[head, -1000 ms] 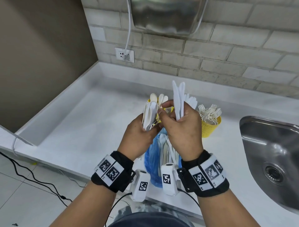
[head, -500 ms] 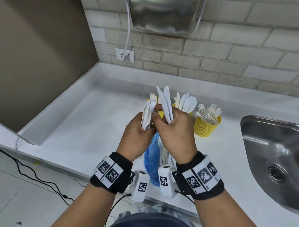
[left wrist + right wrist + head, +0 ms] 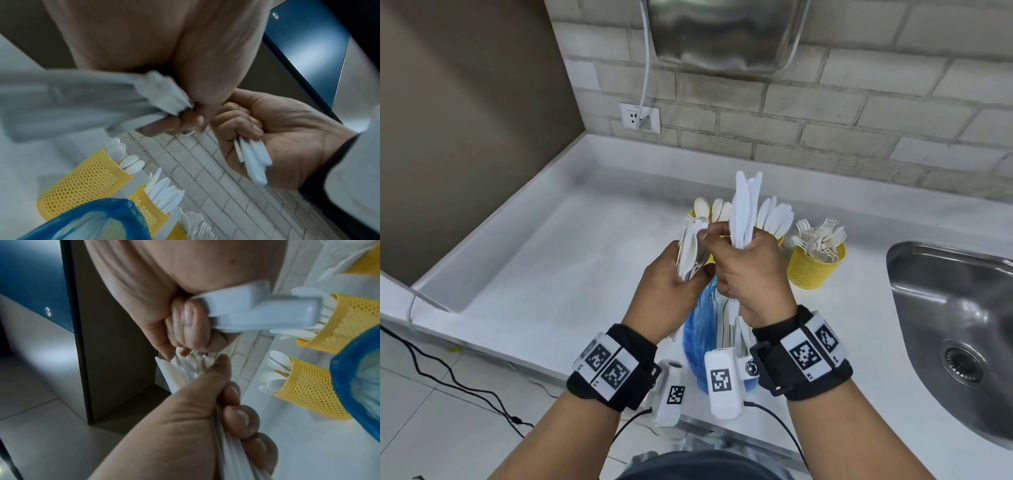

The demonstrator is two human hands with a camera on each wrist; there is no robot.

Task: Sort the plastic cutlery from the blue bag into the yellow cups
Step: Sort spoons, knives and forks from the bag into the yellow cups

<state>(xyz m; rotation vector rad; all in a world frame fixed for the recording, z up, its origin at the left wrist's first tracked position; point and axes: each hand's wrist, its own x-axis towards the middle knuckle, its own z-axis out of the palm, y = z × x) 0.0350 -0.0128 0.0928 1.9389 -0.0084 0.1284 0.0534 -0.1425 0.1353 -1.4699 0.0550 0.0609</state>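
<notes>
Two hands (image 3: 751, 270) grip knives (image 3: 744, 205), spoons (image 3: 690, 250).

Bag (image 3: 697, 329) before three cups (image 3: 813, 267)

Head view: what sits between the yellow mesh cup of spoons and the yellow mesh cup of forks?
A third yellow mesh cup holding white plastic knives stands between the spoon cup and fork cup; the left wrist view shows the same row.
</notes>
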